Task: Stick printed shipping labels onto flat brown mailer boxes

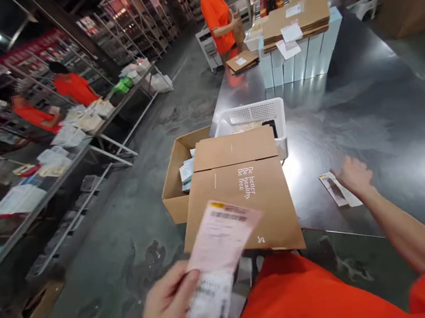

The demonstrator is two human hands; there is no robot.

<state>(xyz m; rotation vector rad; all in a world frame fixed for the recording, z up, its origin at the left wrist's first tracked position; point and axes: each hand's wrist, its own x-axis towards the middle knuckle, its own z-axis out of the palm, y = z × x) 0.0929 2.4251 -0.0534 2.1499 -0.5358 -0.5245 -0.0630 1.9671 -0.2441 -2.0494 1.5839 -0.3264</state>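
My left hand [171,305] pinches a long printed label sheet [219,238] between thumb and fingers, in front of a flat brown carton [238,198]. The carton has white lettering and lies partly over an open cardboard box [177,202]. On the metal table [314,137], my right hand [354,175] is curled at the edge of a small white packet [339,190] with a dark strip. Motion blurs the right fingers, and whether they grip the packet is hidden.
A white plastic basket [280,116] stands behind the carton. Flattened cartons [295,17] lie on pale blue boxes [294,65] farther back. A person [216,18] stands beyond the table; two people work at a long bench [76,164] on the left.
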